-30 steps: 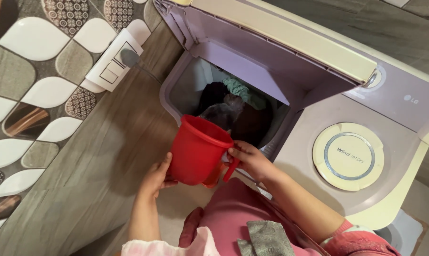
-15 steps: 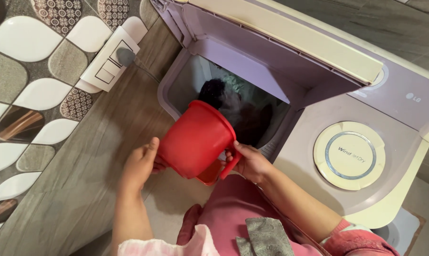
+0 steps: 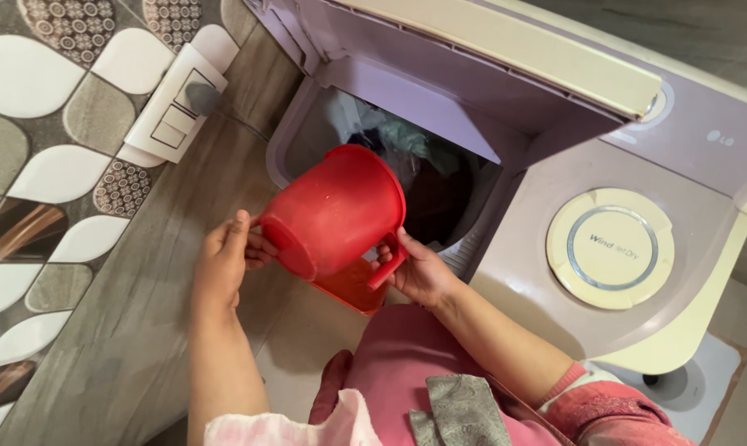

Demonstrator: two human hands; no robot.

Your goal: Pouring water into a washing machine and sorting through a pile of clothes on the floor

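The red plastic jug (image 3: 336,211) is tipping steeply over the open wash tub (image 3: 307,132) of the 2-tub washing machine (image 3: 637,165), its mouth pointing away toward the dark clothes (image 3: 439,186) inside; both hands are carrying it. The risk, as I am judging it, is the jug slipping or rolling sideways, because the left hand (image 3: 223,263) is only bracing the smooth base while the weight is shifting toward the mouth; contents could then be spilling onto the tub rim or running toward the wall switch plate (image 3: 175,107) just beside the machine. The right hand (image 3: 419,272) is wrapping the handle, its fingers (image 3: 394,248) curling closed around it, the jug body lying just left of them. The left-hand fingers (image 3: 253,244) are lying pressed together and flat against the jug's bottom edge, the jug sitting right of and above them.
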